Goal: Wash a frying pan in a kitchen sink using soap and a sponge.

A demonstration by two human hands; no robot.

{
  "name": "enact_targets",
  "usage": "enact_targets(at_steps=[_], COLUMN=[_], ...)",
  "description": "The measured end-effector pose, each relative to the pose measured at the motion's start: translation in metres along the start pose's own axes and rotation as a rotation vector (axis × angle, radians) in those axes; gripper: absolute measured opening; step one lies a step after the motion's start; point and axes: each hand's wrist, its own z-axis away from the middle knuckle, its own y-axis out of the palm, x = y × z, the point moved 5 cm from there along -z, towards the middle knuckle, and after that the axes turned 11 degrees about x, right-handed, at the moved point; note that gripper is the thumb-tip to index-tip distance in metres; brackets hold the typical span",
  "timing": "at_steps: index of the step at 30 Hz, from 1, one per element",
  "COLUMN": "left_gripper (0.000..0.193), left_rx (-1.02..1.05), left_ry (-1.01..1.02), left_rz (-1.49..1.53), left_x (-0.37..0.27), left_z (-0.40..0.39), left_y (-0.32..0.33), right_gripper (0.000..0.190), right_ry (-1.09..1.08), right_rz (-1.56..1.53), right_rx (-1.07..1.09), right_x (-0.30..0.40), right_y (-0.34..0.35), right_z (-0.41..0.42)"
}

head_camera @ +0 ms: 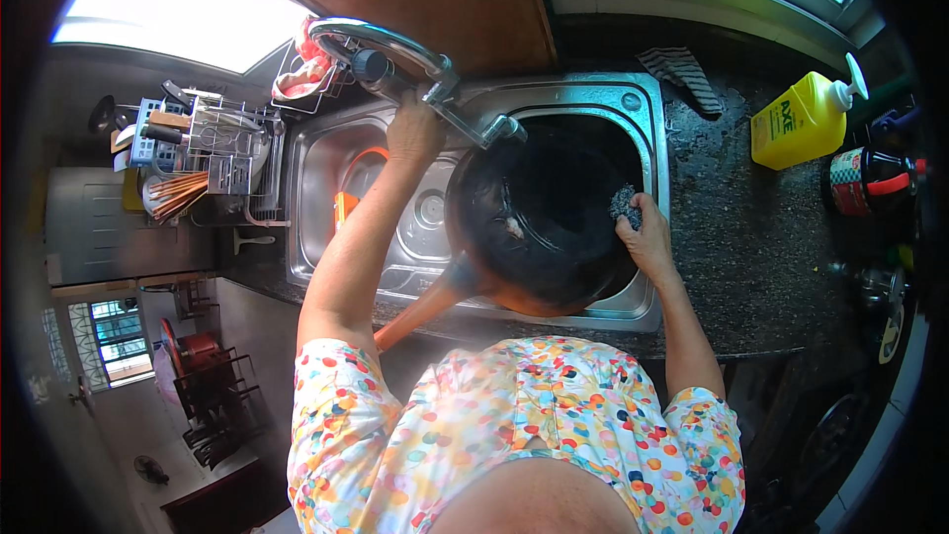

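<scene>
My left hand [417, 126] reaches up to the chrome faucet [445, 81] and is closed about its body, the fingertips mostly hidden. A dark wok [549, 193] with an orange-brown handle [422, 308] rests tilted over the right basin of the steel double sink [662, 133]. The faucet's outlet hangs above the wok's left rim, and some pale residue with a wet sheen shows inside. Pinched in my right hand [649, 237] is a grey scouring pad [625, 208], held at the wok's right rim.
In the left basin are an orange-handled item [345, 208] and a drain [430, 211]. A dish rack [230, 133] stands left. On the right counter are a striped cloth [682, 78], a yellow AXE pump bottle [797, 122] and a dark bottle [864, 182]. Behind leans a brown board [422, 0].
</scene>
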Motion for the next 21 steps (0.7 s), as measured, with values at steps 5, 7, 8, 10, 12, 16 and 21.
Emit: enact_targets(at_steps=[5,7,8,10,12,16,21], left_gripper=[0.029,0.024,0.024,0.028,0.032,0.041,0.040], left_rx=[-0.028,0.075,-0.016,-0.288,-0.340,-0.245,-0.174], left_ry=[0.468,0.469,0.400,0.320,0.326,0.339,0.382], left_rz=[-0.190,-0.274,-0.194,0.038,0.036,0.026,0.022], left_x=[-0.001,-0.009,-0.009,-0.007,-0.008,-0.009,-0.012], left_z=[0.016,0.019,0.022,0.026,0.018,0.006,0.011], left_y=[0.027,0.037,0.033,0.016,0.011,0.020,0.040], right_gripper=[0.029,0.029,0.029,0.030,0.030,0.031,0.031], right_ry=[0.011,0.030,0.035,0.022,0.033,0.048,0.040], right_rz=[0.019,0.021,0.025,0.009,0.022,0.024,0.004], right_rx=[0.008,0.022,0.021,0.016,0.016,0.046,0.048], right_x=[-0.001,-0.001,-0.001,0.002,0.002,-0.003,-0.002], right_y=[-0.001,-0.001,-0.001,-0.001,0.000,-0.001,-0.002], right_z=[-0.001,-0.001,-0.001,-0.001,-0.001,-0.001,-0.001])
